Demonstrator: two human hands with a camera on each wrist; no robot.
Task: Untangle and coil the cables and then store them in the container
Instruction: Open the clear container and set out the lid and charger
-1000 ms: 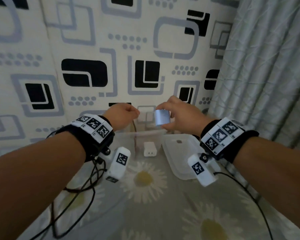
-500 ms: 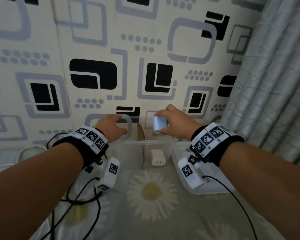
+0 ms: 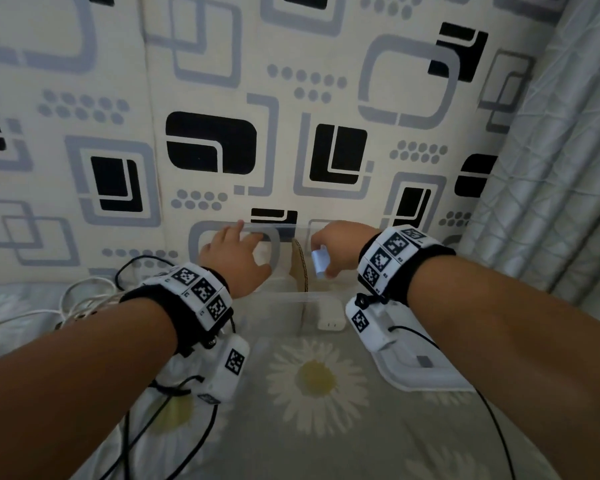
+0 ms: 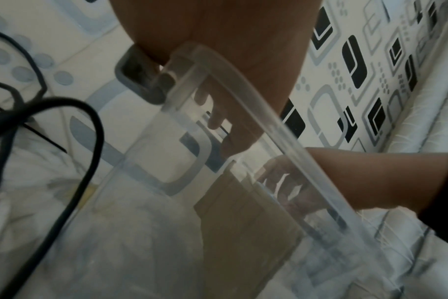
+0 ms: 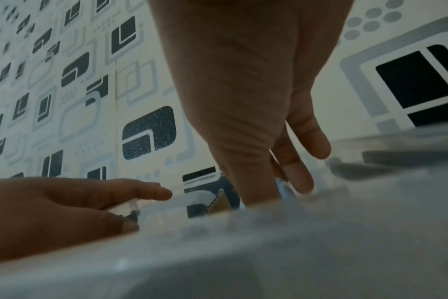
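The right hand (image 3: 340,249) pinches a small, light blue block (image 3: 318,260) over the clear container (image 3: 284,299), which looks slippery; the left hand (image 3: 234,261), fingers loose, steadies its rim.

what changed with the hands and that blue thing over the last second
The right hand, gripping the blue block, lowered it into the clear container, right of the cardboard divider. The left hand opened and reached to the far rim. The white charger and lid stayed put.
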